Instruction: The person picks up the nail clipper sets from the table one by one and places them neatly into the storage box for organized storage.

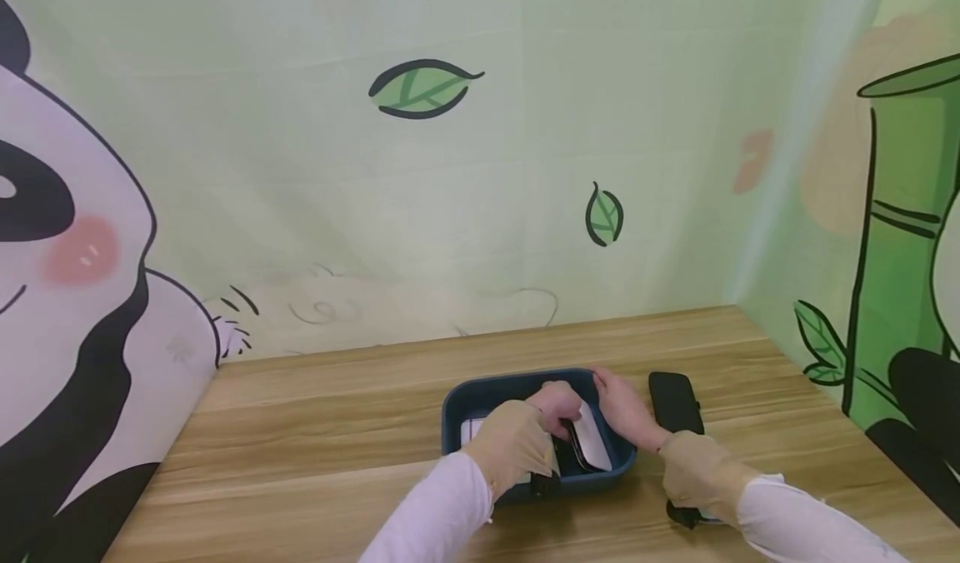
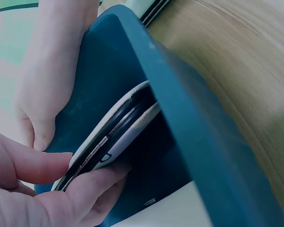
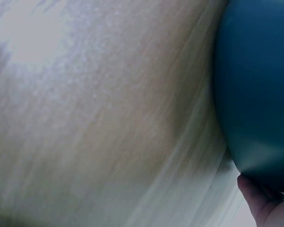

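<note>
My left hand (image 1: 558, 405) reaches down into a blue plastic bin (image 1: 480, 386) and pinches a white glasses case (image 1: 592, 438). In the left wrist view the glasses case (image 2: 113, 125) stands on edge, its dark rim and metal hinge strip showing between thumb and fingers. Its far end is hidden behind the bin wall (image 2: 180, 109). My right hand (image 1: 626, 409) grips the bin's rim at the back right corner. In the right wrist view, the fingers of this hand (image 3: 267, 205) touch the bin's outer wall (image 3: 255, 85).
A pale flat item (image 1: 471, 430) lies in the left part of the bin, partly covered by my left arm. On the wooden table (image 1: 315, 430), a black oblong case (image 1: 677, 403) lies right of the bin. A printed cloth backdrop (image 1: 480, 238) stands behind the table.
</note>
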`<action>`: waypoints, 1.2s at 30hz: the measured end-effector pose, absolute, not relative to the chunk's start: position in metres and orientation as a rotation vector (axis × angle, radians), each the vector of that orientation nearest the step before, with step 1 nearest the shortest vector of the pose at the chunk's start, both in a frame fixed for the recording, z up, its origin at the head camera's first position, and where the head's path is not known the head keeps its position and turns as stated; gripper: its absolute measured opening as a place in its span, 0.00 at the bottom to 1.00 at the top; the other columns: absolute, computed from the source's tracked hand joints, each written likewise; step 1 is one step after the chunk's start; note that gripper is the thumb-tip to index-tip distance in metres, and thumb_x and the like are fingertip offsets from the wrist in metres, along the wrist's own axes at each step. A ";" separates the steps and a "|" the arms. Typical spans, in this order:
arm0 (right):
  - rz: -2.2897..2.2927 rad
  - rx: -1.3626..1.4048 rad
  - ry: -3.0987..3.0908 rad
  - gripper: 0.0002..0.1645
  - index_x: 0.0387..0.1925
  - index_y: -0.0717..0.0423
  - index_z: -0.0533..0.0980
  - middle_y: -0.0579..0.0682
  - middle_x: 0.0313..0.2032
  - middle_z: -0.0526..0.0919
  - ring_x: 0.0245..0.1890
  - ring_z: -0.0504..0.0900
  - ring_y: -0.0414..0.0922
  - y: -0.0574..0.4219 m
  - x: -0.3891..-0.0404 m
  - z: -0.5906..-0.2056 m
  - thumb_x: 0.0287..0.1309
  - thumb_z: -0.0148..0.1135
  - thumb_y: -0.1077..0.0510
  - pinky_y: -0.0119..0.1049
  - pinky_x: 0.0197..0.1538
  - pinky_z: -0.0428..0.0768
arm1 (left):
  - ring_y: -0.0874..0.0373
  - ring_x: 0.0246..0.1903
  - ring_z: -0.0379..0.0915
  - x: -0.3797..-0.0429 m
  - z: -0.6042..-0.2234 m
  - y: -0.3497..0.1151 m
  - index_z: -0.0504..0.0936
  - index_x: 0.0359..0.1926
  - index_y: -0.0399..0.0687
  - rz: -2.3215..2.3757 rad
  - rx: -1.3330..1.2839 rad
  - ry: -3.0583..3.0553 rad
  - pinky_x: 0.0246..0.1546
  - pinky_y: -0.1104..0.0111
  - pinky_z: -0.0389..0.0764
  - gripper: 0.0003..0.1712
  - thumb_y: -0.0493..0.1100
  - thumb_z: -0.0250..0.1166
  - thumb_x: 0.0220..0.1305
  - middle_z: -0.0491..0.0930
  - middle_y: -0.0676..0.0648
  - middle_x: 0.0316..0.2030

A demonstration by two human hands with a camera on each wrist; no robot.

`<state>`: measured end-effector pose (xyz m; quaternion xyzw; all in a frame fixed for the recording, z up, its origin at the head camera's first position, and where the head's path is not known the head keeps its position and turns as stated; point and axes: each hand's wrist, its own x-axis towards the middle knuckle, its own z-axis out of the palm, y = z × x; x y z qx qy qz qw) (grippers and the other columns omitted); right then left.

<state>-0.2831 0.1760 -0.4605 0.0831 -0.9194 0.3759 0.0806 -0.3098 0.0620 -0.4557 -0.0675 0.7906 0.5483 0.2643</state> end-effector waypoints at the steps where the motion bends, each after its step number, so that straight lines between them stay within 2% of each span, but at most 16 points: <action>1: 1.130 0.245 -2.750 0.17 0.50 0.72 0.69 0.68 0.47 0.74 0.46 0.74 0.57 0.176 -0.283 -0.461 0.65 0.40 0.67 0.51 0.46 0.72 | 0.43 0.31 0.72 -0.303 -0.446 0.061 0.61 0.53 0.24 1.478 -0.186 2.137 0.28 0.57 0.79 0.25 0.20 0.53 0.53 0.64 0.33 0.40; 4: 1.126 0.251 -2.749 0.16 0.50 0.72 0.69 0.68 0.47 0.74 0.46 0.74 0.57 0.177 -0.283 -0.461 0.65 0.40 0.68 0.50 0.46 0.72 | 0.43 0.34 0.72 -0.283 -0.421 0.059 0.60 0.53 0.24 1.469 -0.193 2.151 0.34 0.57 0.78 0.24 0.20 0.51 0.54 0.64 0.34 0.39; 5: 1.127 0.256 -2.746 0.16 0.50 0.72 0.69 0.68 0.47 0.74 0.46 0.74 0.57 0.177 -0.283 -0.461 0.65 0.40 0.68 0.50 0.45 0.72 | 0.43 0.32 0.72 -0.288 -0.428 0.059 0.59 0.53 0.23 1.472 -0.184 2.152 0.31 0.58 0.78 0.25 0.20 0.52 0.53 0.63 0.34 0.40; 8: 1.133 0.267 -2.744 0.16 0.50 0.72 0.68 0.68 0.47 0.74 0.46 0.74 0.57 0.177 -0.283 -0.461 0.65 0.40 0.68 0.50 0.45 0.72 | 0.42 0.31 0.71 -0.289 -0.430 0.060 0.58 0.53 0.23 1.426 -0.189 2.190 0.30 0.58 0.79 0.26 0.19 0.53 0.52 0.61 0.34 0.43; 10: 1.135 0.267 -2.750 0.17 0.50 0.72 0.68 0.68 0.47 0.74 0.46 0.74 0.57 0.177 -0.282 -0.460 0.65 0.40 0.68 0.50 0.45 0.73 | 0.41 0.30 0.73 -0.289 -0.427 0.058 0.63 0.50 0.22 1.341 -0.157 2.239 0.27 0.58 0.79 0.22 0.20 0.55 0.52 0.65 0.33 0.43; 13: 1.150 0.259 -2.764 0.17 0.51 0.72 0.68 0.68 0.48 0.73 0.48 0.73 0.58 0.177 -0.281 -0.460 0.65 0.39 0.67 0.50 0.47 0.72 | 0.42 0.27 0.77 -0.274 -0.410 0.051 0.73 0.37 0.24 1.196 -0.066 2.321 0.29 0.59 0.79 0.07 0.24 0.57 0.56 0.75 0.34 0.29; 15: 1.152 0.259 -2.761 0.17 0.51 0.73 0.68 0.68 0.48 0.73 0.48 0.72 0.58 0.177 -0.281 -0.460 0.65 0.39 0.68 0.51 0.47 0.71 | 0.43 0.26 0.78 -0.269 -0.404 0.046 0.76 0.30 0.27 1.136 0.002 2.347 0.27 0.61 0.79 0.03 0.27 0.57 0.57 0.76 0.35 0.22; 23: 1.125 0.266 -2.755 0.17 0.50 0.73 0.68 0.68 0.47 0.74 0.48 0.72 0.59 0.177 -0.284 -0.461 0.65 0.39 0.68 0.51 0.47 0.71 | 0.43 0.30 0.77 -0.250 -0.389 0.030 0.76 0.28 0.29 1.206 0.119 2.327 0.32 0.64 0.78 0.03 0.27 0.56 0.56 0.76 0.38 0.24; 29: 1.167 0.274 -2.765 0.18 0.52 0.73 0.67 0.69 0.49 0.72 0.50 0.71 0.59 0.177 -0.284 -0.460 0.66 0.38 0.68 0.51 0.49 0.69 | 0.41 0.30 0.75 -0.244 -0.385 0.024 0.75 0.29 0.29 1.205 0.231 2.364 0.28 0.64 0.76 0.03 0.28 0.55 0.54 0.75 0.38 0.26; 36: 1.197 0.257 -2.778 0.19 0.55 0.73 0.65 0.68 0.51 0.70 0.52 0.69 0.59 0.178 -0.284 -0.460 0.66 0.37 0.67 0.51 0.51 0.68 | 0.41 0.30 0.75 -0.247 -0.382 0.023 0.77 0.29 0.26 1.159 0.189 2.367 0.21 0.69 0.72 0.06 0.29 0.55 0.54 0.77 0.34 0.27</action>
